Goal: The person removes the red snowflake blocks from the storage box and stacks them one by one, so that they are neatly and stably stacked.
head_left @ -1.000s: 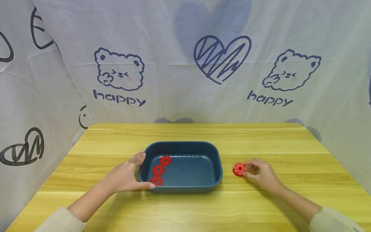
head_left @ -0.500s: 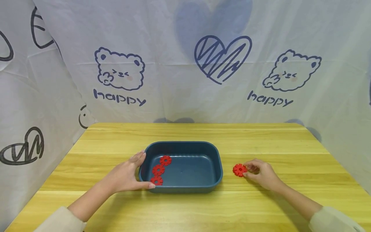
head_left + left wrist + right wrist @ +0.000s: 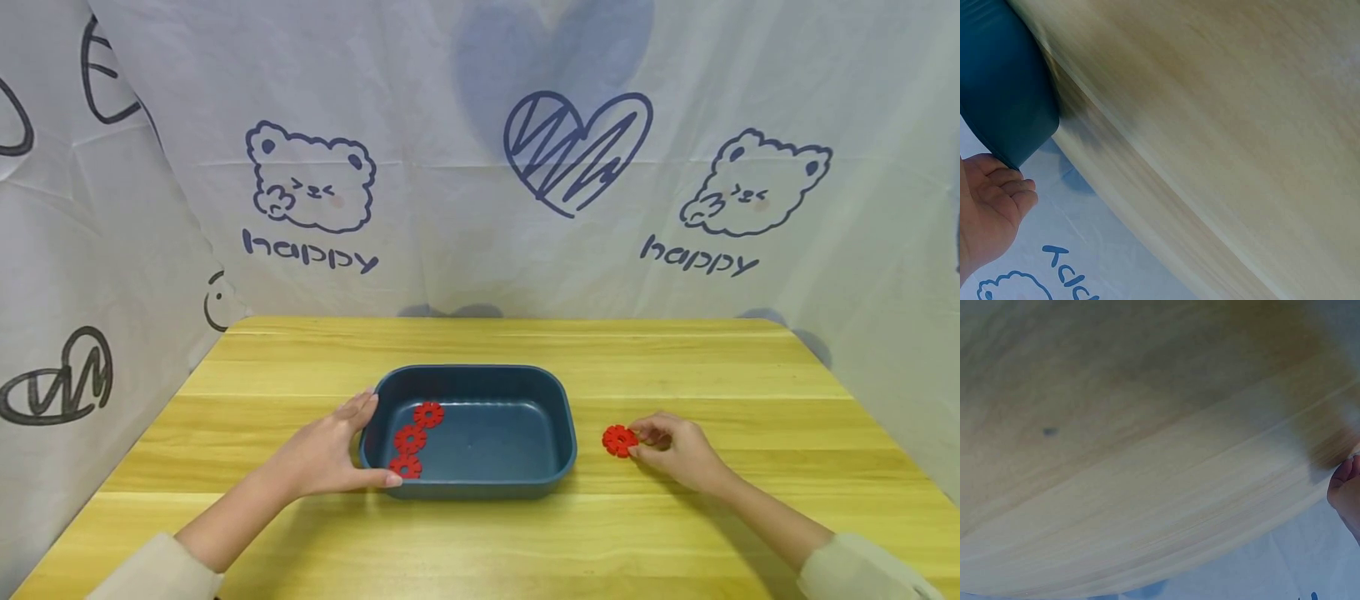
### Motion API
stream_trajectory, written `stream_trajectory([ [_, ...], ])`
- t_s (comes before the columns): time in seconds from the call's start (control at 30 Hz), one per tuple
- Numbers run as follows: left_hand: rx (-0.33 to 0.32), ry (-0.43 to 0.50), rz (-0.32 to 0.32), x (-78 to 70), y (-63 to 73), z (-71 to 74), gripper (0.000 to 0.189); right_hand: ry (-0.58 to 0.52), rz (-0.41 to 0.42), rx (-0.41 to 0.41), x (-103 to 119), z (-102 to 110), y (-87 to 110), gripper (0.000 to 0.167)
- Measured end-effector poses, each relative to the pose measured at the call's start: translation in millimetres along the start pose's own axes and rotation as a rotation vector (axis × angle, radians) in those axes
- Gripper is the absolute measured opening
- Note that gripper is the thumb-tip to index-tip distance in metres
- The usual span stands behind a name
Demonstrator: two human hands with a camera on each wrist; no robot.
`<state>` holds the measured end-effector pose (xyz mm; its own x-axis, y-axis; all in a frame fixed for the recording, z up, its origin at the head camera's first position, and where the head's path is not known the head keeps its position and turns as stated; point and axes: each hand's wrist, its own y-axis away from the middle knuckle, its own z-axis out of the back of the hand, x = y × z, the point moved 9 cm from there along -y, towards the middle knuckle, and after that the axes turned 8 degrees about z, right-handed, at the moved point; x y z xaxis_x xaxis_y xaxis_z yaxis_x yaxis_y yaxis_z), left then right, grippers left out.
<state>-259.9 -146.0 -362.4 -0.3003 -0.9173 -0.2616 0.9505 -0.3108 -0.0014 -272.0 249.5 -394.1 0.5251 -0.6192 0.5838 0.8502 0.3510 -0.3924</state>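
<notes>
A dark blue plastic basin (image 3: pixel 491 442) stands on the table, with 3 red notched snowflake discs (image 3: pixel 409 439) in a row on its floor at the left. My left hand (image 3: pixel 330 450) holds the basin's left end, thumb over the near rim and fingers at the far left side. In the left wrist view, the fingers of that hand (image 3: pixel 997 200) curl at the basin's corner (image 3: pixel 1010 87). To the right of the basin, my right hand (image 3: pixel 678 450) pinches the edge of another red snowflake disc (image 3: pixel 617 441) between thumb and fingers, low over the table. The right wrist view cuts this disc off.
The wooden table (image 3: pixel 480 550) has rounded far corners. A white cloth (image 3: pixel 442 217) printed with bears and hearts hangs behind it and along the sides. A small dark mark (image 3: pixel 1050 431) shows on the wood in the right wrist view.
The red snowflake disc in my right hand has dipped and turned slightly. My right hand has barely shifted. My left hand and the basin have stayed in place.
</notes>
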Motion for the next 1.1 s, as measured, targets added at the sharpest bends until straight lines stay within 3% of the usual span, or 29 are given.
stream_trajectory([
  [0.8, 0.000, 0.006, -0.001, 0.3, 0.6, -0.2, 0.112, 0.005, -0.032, 0.019, 0.2, -0.4, 0.4, 0.024],
  [0.97, -0.009, 0.005, -0.009, -0.6, 1.3, 1.9, 0.111, 0.054, -0.044, 0.013, 10.2, 8.7, -6.1, 0.026],
  [1.1, -0.011, 0.001, -0.013, -1.4, 1.7, 3.0, 0.110, 0.097, -0.008, -0.033, 24.3, 20.0, -16.5, 0.024],
])
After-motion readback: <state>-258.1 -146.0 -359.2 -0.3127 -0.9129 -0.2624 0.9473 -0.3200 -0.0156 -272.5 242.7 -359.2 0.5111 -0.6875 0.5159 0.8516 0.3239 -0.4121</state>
